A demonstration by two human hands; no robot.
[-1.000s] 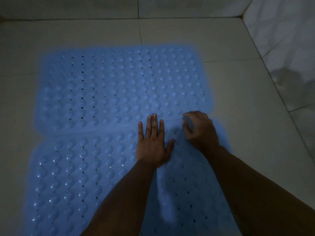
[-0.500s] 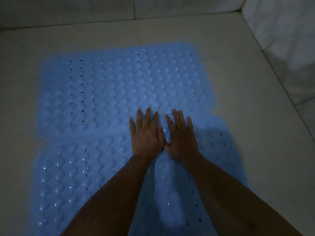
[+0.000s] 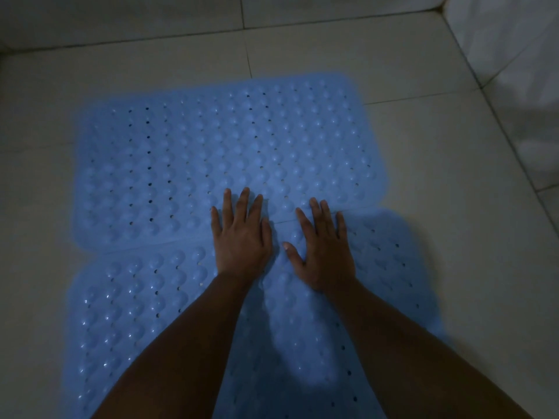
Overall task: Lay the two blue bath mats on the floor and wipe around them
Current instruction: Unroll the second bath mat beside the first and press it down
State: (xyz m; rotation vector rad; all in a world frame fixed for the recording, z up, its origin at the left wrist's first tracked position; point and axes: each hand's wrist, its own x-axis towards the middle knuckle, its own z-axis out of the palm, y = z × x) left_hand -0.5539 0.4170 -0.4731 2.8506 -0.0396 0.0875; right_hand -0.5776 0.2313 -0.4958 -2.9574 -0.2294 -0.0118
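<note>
- Pale tiled floor [image 3: 453, 182] with thin dark grout lines.
- Tiled wall [image 3: 514, 55] rising at the right.
- Another wall [image 3: 151, 16] along the far edge.

Bath mats: two are seen, far mat [image 3: 217, 152] and near mat [image 3: 145, 313] (both blue, edges meeting).
Hands: two are laid flat, left hand [image 3: 242, 240] and right hand [image 3: 323, 252].

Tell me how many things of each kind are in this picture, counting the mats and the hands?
Blue bath mats: 2, the far mat and the near mat, lying edge to edge on the tiled floor.
Hands: 2, the left hand and the right hand, both flat with fingers spread where the mats meet.
Total: 4
</note>
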